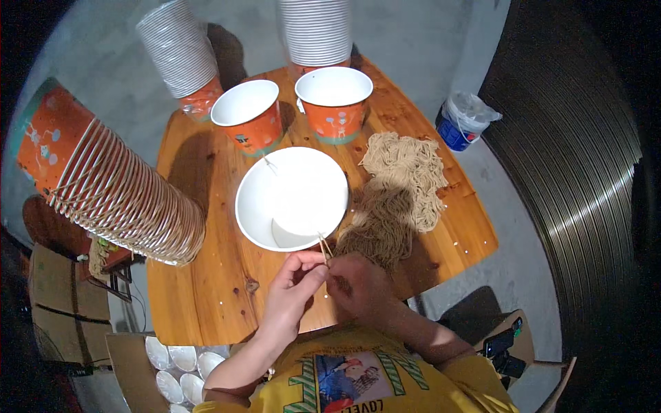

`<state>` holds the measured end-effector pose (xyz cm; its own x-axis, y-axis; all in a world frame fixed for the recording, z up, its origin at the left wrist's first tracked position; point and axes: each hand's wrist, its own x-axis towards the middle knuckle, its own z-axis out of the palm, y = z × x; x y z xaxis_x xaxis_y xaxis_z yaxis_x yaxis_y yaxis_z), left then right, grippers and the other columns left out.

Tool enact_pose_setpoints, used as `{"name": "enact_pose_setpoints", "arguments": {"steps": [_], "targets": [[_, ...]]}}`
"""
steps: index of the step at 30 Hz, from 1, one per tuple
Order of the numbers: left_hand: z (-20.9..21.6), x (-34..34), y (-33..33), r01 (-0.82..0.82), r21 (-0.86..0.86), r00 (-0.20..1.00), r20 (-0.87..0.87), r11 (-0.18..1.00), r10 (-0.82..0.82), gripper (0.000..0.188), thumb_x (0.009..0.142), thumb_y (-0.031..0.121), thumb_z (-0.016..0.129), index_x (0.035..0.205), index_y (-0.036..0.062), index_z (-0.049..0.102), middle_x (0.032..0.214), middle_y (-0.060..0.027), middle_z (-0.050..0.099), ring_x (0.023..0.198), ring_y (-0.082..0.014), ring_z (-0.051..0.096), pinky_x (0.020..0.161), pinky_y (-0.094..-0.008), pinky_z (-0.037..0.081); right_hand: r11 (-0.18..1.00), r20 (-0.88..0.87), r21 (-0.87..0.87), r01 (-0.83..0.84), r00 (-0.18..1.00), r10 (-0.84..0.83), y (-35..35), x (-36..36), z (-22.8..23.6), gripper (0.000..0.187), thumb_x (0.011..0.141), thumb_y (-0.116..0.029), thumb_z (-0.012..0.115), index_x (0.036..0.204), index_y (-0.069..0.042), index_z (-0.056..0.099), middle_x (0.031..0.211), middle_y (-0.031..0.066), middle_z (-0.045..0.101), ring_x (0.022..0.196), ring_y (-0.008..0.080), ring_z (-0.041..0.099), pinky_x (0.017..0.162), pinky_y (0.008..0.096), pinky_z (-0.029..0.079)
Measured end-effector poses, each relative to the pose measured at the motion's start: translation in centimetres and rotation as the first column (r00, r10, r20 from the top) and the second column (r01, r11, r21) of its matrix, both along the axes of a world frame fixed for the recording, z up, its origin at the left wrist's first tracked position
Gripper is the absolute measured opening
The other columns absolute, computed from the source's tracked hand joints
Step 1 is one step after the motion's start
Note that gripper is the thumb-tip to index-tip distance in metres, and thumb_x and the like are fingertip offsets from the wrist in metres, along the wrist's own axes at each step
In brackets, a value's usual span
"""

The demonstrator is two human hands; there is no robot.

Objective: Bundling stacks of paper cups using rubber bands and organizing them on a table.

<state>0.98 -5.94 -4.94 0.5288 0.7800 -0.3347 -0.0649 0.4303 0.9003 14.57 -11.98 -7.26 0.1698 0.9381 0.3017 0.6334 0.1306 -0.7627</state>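
A white-lined paper tub (251,199) stands mouth up in the middle of the wooden table. At its near rim, my left hand (297,288) pinches a thin beige cord (322,242), thumb against forefinger. My right hand (359,282) meets it there, its fingers closed on the same cord and partly in shadow. Another bit of cord shows at the tub's far rim. Close beyond my right hand lies a heap of loose tan cords (406,172), half in shadow.
Two orange tubs (248,131) (336,120) stand at the back, before tall stacks of white tubs (177,48) (315,31). On the left leans a long nested stack (131,193) with cords on its rims. A blue-and-white bucket (465,124) sits beyond the table's right edge.
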Motion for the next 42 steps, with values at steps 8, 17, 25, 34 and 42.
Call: {"name": "enact_pose_setpoints", "arguments": {"steps": [8,17,25,34,42], "targets": [[0.4,0.6,0.8,-0.011,-0.190,0.994,0.109,0.982,0.032,0.008,0.089,0.013,0.056,0.095,0.0082,0.056,0.078,0.0048,0.055,0.057,-0.0014,0.042,0.049,-0.0161,0.030,0.997,0.139,0.054,-0.057,0.989,0.049,0.1,0.0,-0.3,0.012,0.073,-0.008,0.062,0.083,-0.004,0.056,0.086,0.0106,0.061,0.083,0.0286,0.058,0.072,0.0390,0.049],[1.8,1.5,1.6,-0.048,-0.340,0.967,0.219,0.939,0.128,0.009,0.090,0.015,0.055,0.094,0.0081,0.057,0.081,0.0028,0.058,0.067,-0.0057,0.050,0.060,-0.0202,0.040,0.871,0.346,0.411,-0.270,0.930,0.125,1.4,1.2,-1.1,0.014,0.072,-0.010,0.060,0.085,-0.010,0.057,0.087,0.0045,0.060,0.079,0.0250,0.059,0.068,0.0355,0.051],[1.1,1.4,2.6,-0.088,-0.291,0.958,0.236,0.953,0.160,0.007,0.090,0.012,0.055,0.091,0.0053,0.057,0.082,0.0011,0.059,0.071,-0.0052,0.052,0.065,-0.0180,0.041,0.809,0.501,0.425,-0.406,0.850,0.163,2.2,2.5,-1.0,0.017,0.070,-0.009,0.060,0.087,-0.007,0.057,0.088,0.0062,0.060,0.081,0.0242,0.061,0.067,0.0350,0.053],[0.6,1.2,3.2,-0.036,-0.300,0.973,0.207,0.953,0.102,0.016,0.085,0.008,0.054,0.099,0.0016,0.059,0.084,-0.0013,0.061,0.073,-0.0066,0.052,0.070,-0.0190,0.042,0.812,0.487,0.418,-0.408,0.855,0.179,2.6,2.6,-0.4,0.021,0.069,-0.008,0.064,0.088,-0.006,0.056,0.088,0.0078,0.061,0.081,0.0259,0.061,0.070,0.0363,0.053],[1.6,1.2,3.4,-0.030,-0.312,0.976,0.196,0.949,0.095,0.018,0.087,0.012,0.053,0.100,0.0005,0.060,0.086,-0.0019,0.062,0.079,-0.0076,0.054,0.074,-0.0187,0.041,0.841,0.427,0.396,-0.367,0.885,0.186,3.1,2.4,0.0,0.023,0.067,-0.008,0.064,0.088,-0.007,0.055,0.087,0.0071,0.060,0.080,0.0251,0.060,0.071,0.0359,0.052]]}}
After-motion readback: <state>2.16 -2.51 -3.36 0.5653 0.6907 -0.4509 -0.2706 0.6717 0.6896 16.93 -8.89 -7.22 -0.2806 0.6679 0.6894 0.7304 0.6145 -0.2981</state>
